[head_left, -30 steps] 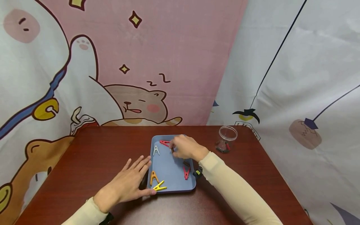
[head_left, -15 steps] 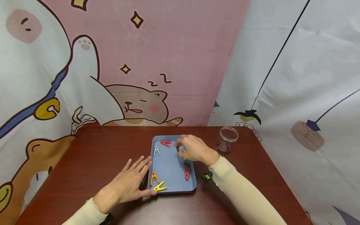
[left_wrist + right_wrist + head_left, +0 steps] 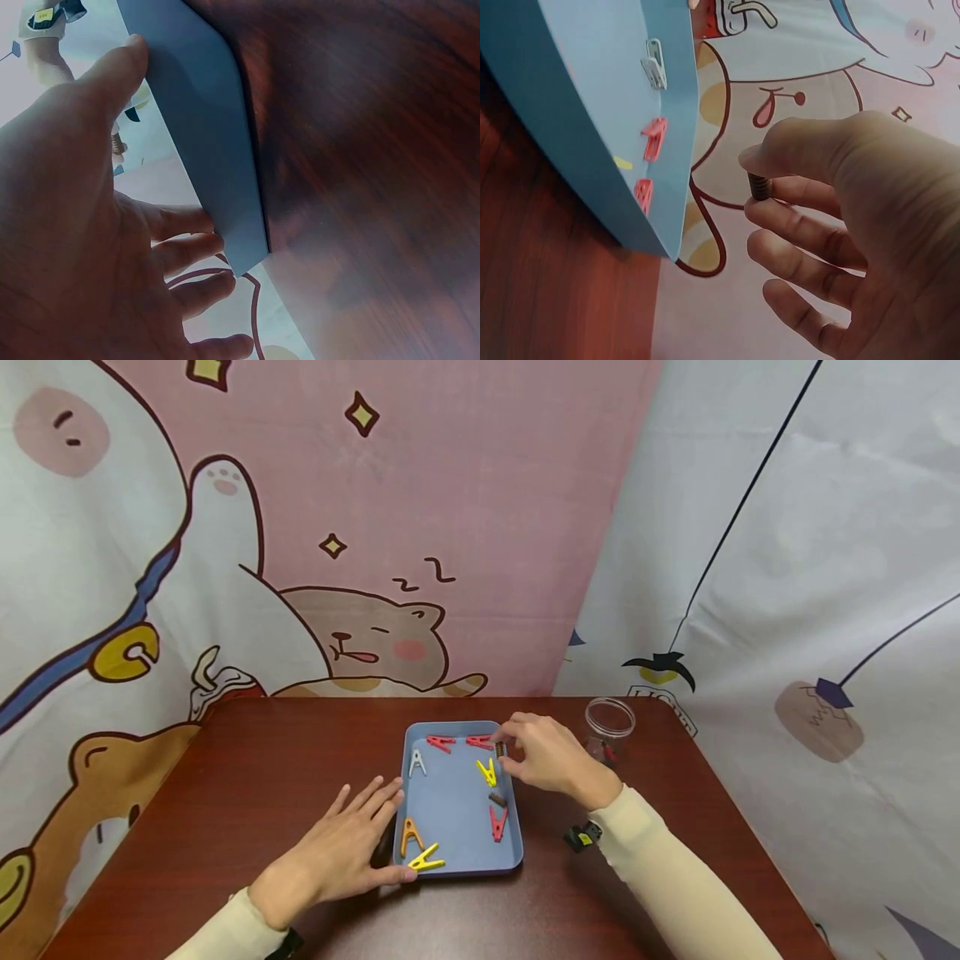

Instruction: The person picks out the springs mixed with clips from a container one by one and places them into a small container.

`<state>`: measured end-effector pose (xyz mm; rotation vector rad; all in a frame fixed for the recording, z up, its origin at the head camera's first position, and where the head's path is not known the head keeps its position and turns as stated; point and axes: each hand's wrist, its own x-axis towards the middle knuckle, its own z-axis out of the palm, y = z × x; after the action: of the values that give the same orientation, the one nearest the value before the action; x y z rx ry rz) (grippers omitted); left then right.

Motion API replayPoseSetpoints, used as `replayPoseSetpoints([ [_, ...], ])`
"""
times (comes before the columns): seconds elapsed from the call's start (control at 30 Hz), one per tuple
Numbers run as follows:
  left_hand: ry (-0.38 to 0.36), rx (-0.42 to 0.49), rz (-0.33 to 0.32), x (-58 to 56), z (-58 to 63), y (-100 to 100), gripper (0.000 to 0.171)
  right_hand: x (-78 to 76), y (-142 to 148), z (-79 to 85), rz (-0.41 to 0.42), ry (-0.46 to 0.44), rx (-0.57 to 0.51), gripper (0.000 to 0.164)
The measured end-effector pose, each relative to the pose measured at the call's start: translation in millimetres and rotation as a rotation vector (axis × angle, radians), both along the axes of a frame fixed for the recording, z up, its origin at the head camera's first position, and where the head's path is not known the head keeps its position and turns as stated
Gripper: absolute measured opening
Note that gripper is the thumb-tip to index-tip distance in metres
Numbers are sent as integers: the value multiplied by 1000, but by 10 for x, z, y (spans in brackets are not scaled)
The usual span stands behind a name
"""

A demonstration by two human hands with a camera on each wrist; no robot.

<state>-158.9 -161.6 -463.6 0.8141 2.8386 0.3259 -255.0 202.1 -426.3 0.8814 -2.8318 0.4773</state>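
Note:
My right hand [image 3: 558, 758] pinches a small brown coil spring [image 3: 760, 186] between thumb and fingertips, above the right rim of the blue tray [image 3: 454, 802]. My left hand [image 3: 337, 847] lies spread along the tray's left side, its thumb at the near left corner and its fingertips at the wall. Inside the tray are a white clip [image 3: 417, 762], an orange clip [image 3: 410, 837], two yellow clips [image 3: 487, 772] and several red clips [image 3: 497, 823]. Another brown spring [image 3: 497, 799] lies near the right wall.
A clear jar [image 3: 609, 718] stands open at the back right of the brown table [image 3: 300, 752], with some dark and red things low inside. Patterned cloth [image 3: 495, 527] hangs behind the table.
My right hand has moved right with the spring, from over the tray's far middle to its right rim, uncovering a yellow clip and a red clip. The left hand has stayed put.

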Motion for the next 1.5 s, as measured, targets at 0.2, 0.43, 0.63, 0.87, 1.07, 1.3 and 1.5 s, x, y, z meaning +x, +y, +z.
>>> replayPoseSetpoints([
  [0.2, 2, 0, 1, 2, 0, -8, 122, 21, 175, -23, -32, 31, -28, 32],
  [0.43, 5, 2, 0, -3, 4, -11, 121, 40, 378, 1, -38, 76, -97, 29],
  [0.63, 3, 3, 1, -7, 9, -13, 121, 73, 539, 79, -112, 61, -129, 34],
  [0.87, 5, 7, -2, -4, 6, -16, 120, 66, 728, 160, -167, 69, -150, 35],
  [1.07, 12, 3, -7, -4, -5, -16, 120, 29, 905, 171, -198, 99, -176, 31],
  [1.3, 17, -1, -7, -1, -5, -18, 120, -18, 1130, 142, -232, 126, -208, 30],
  [1.5, 11, 1, 0, 1, -17, -16, 120, -80, 1318, 106, -286, 160, -246, 29],
])
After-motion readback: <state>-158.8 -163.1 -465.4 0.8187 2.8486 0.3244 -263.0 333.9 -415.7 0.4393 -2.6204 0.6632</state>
